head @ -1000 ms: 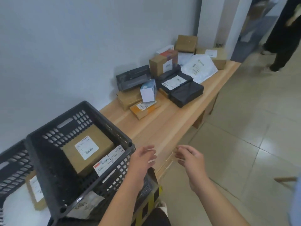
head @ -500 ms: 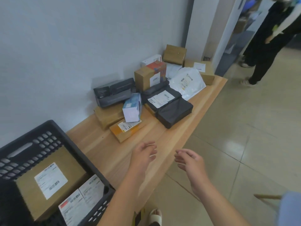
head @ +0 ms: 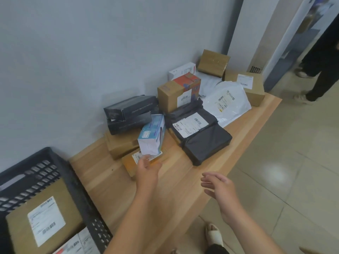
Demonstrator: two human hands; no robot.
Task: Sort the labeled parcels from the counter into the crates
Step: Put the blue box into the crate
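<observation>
Labelled parcels (head: 190, 123) are heaped on the wooden surface (head: 183, 182) around a tilted blue-and-white box (head: 152, 136), which is propped on a flat orange parcel (head: 131, 165). Behind that box two dark boxes (head: 130, 114) are stacked on a plain brown carton (head: 121, 146); to its right two black-wrapped packets (head: 203, 140) are overlapped, with a red-topped brown box (head: 174, 94) and a white mailer (head: 227, 105) farther back. Nearer and left of the box, a black slotted crate (head: 40, 169) is seen, a labelled brown carton (head: 44, 222) laid flat inside.
</observation>
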